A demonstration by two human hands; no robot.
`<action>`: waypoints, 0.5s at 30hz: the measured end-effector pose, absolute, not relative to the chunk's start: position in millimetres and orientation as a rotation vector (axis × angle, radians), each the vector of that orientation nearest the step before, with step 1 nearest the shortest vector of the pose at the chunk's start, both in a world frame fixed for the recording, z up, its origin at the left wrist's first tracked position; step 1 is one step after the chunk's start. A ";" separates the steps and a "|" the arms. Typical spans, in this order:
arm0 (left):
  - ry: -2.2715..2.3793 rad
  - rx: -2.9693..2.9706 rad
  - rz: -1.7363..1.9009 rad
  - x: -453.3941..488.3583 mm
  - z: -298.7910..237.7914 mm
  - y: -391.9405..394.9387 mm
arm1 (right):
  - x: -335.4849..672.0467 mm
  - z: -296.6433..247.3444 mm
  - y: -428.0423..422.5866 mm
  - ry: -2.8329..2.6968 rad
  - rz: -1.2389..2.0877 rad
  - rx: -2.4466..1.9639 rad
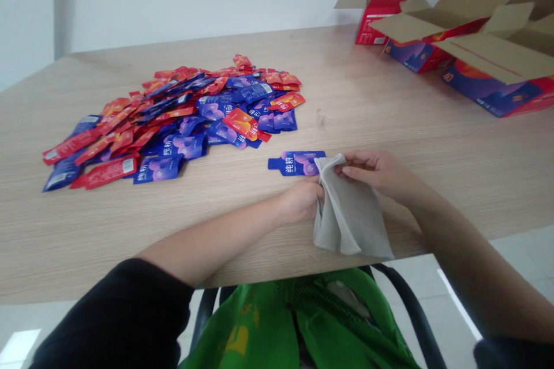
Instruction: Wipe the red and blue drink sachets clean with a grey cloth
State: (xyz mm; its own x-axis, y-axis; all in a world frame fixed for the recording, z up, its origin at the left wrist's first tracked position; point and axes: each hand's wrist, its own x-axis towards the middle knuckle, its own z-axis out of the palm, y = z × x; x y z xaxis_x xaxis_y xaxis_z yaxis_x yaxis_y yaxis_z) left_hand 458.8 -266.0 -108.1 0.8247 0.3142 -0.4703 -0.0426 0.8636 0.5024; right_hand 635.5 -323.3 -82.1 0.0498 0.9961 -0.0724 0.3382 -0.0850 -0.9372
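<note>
A grey cloth pouch (351, 216) lies at the near edge of the wooden table (389, 121). My left hand (303, 200) is closed on its left side near the top. My right hand (375, 172) pinches the pouch's upper right rim. One blue and purple sachet (295, 162) lies flat just beyond the pouch mouth, touching the cloth's top left corner. A large heap of red and blue sachets (182, 121) spreads over the table's left half.
Open cardboard boxes with red and blue printed sides (454, 29) stand at the far right corner. A green bag (298, 323) rests on a black chair below the table edge. A white wall runs behind the table.
</note>
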 end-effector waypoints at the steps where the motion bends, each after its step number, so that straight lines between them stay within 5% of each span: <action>1: 0.580 0.505 0.203 459.0 -107.6 -265.8 | 636.0 -83.4 -319.7 -1.491 0.920 -1.582; 6: 0.585 0.524 0.222 460.4 -108.1 -266.3 | 634.9 -80.2 -310.5 -1.762 0.506 -1.541; 15: 0.554 0.504 0.139 459.5 -113.9 -260.3 | 719.9 -49.5 -354.1 -1.508 0.982 -1.667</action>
State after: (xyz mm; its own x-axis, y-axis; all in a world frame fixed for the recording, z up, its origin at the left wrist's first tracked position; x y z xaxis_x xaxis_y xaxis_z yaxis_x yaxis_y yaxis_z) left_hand 459.5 -260.3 -113.9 0.8445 0.2592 -0.4687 0.0071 0.8697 0.4935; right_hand 719.9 -354.1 -49.5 0.0465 0.9948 -0.0912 0.4855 -0.1022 -0.8682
